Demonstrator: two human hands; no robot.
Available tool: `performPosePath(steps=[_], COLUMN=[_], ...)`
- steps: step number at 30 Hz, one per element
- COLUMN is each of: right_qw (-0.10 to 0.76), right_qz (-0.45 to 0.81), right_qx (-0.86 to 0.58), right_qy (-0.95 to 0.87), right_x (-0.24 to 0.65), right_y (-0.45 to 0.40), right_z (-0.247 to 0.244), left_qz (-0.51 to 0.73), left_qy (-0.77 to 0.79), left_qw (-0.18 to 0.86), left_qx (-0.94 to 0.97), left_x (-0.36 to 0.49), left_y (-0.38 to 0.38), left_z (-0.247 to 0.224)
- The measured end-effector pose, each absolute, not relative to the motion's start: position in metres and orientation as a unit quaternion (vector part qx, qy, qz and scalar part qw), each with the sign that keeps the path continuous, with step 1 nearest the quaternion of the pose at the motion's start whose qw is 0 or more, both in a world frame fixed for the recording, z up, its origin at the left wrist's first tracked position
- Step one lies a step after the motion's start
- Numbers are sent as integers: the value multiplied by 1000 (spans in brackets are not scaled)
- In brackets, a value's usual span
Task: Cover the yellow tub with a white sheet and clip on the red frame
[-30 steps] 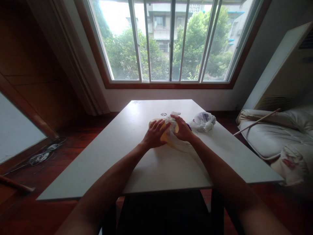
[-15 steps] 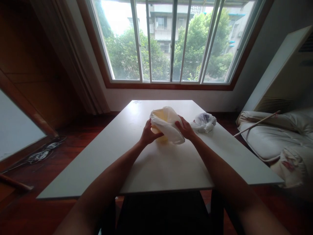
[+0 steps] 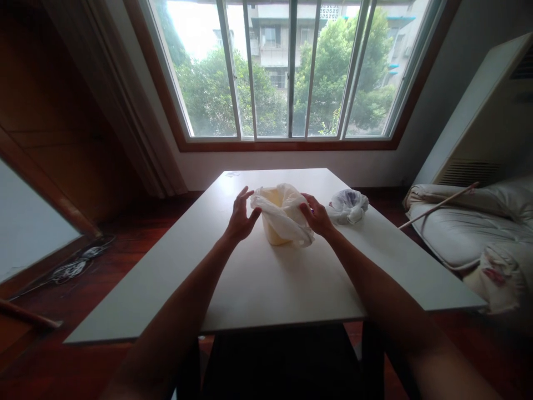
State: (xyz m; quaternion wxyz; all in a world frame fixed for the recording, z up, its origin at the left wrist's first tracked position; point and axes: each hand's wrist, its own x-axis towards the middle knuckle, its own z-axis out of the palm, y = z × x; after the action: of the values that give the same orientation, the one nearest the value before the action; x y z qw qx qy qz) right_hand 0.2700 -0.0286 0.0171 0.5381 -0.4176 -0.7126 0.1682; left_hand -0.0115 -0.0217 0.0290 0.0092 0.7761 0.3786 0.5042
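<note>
A pale yellow container (image 3: pixel 275 232) stands on the white table (image 3: pixel 287 294), with a white plastic bag (image 3: pixel 287 214) lining it and folded over its rim. The bag hangs lower on the right side. At the container's left, my left hand (image 3: pixel 242 216) has its fingers spread and holds nothing, its thumb close to the bag's edge. My right hand (image 3: pixel 317 215) pinches the bag at the right side of the rim. Right of that hand lies a bundled clear-white plastic bag (image 3: pixel 348 205) with something dark inside.
Beyond the table is a window (image 3: pixel 291 72). On the right, a padded cushion (image 3: pixel 487 222) bears a thin stick (image 3: pixel 437 205). Cables (image 3: pixel 73 269) lie on the floor at the left. The table's front edge is close to my body.
My left hand has let go of the bag and moved left, its fingers opening. The bag's left part now sits over the rim, and more of the container's front shows.
</note>
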Motion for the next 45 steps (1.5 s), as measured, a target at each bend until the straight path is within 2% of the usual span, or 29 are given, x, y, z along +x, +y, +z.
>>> performPosePath(steps=[2,5,17,22,24,29,32,34,36,39,42,45], right_qw=[529,525,523,524,522,492,433,377,359,453,546,546], right_qz=[152,136,207,215,217,202,158,145,145,147,206,276], right_qx=[-415,-419,-415,-398,-403,-431,-467,-497,-520,-522,-453,-391], right_qy=[-725,-728,-715,-721,-720,-729,-755,-768,-761,-708,-673,-687], right_x=[267,266,276,280,281,287,295,302,307,308,299,283], right_y=[-33,-37,-21,-17,-16,-12,-8,-4,-2,0,-6,-17], right_z=[20,22,11,11,10,7,2,-1,-2,4,13,18], left_qz=[497,451,574,518,452,252,217,254,347,496,546,529], left_qy=[338,283,294,376,410,422,444,471,480,441,379,313], left_qw=[-58,-97,-76,-102,-63,121,126,81,29,24,159,320], left_qx=[797,841,760,762,790,863,860,841,806,748,730,721], left_x=[0,17,1,-20,-29,-42,-47,-49,-48,-37,-18,0], left_y=[-36,-51,-44,-20,-9,8,10,9,6,1,-5,-7], left_z=[39,43,46,31,20,-5,-6,-1,7,16,14,1])
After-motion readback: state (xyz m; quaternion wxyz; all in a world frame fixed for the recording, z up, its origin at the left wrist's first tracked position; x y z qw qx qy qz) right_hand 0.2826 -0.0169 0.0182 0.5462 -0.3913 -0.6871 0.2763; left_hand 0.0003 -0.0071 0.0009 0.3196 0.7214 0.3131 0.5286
